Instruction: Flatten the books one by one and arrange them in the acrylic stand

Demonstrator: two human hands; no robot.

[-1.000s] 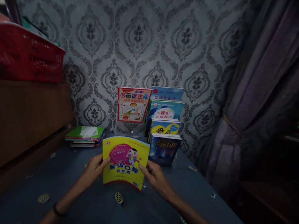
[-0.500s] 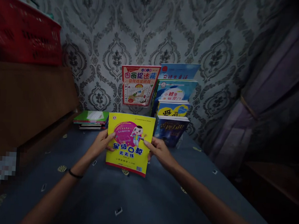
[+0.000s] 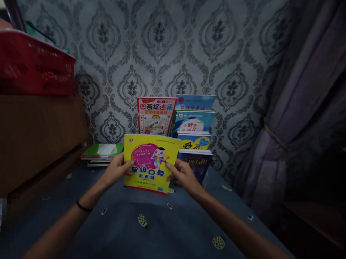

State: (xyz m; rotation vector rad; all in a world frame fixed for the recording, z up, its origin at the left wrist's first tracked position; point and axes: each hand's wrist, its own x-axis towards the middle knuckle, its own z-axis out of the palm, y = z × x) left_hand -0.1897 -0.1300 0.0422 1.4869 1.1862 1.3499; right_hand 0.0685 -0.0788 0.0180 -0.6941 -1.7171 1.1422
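Note:
A yellow workbook (image 3: 147, 163) with a cartoon child and a magenta circle on its cover is held upright between my two hands. My left hand (image 3: 118, 169) grips its left edge, thumb on the cover. On the opposite edge, my right hand (image 3: 183, 175) is closed the same way. Behind the workbook stands a red-bordered picture book (image 3: 155, 114), its lower part hidden. To the right, tiered books stand one before another: a blue book (image 3: 195, 102), a light-blue carp book (image 3: 194, 121), a yellow-and-blue book (image 3: 194, 141) and a dark blue book (image 3: 195, 166).
At the left lies a stack of books (image 3: 101, 152) with a green one on top. A brown cabinet (image 3: 34, 136) carries a red plastic basket (image 3: 33, 64). A tied curtain (image 3: 282, 112) hangs at the right, beside the patterned wall. Dark blue cloth (image 3: 119, 235) covers the surface.
My view has tilted up, so the standing books, basket and cabinet sit lower in the picture. Both hands keep hold of the workbook, which now covers the bottom of the red-bordered book.

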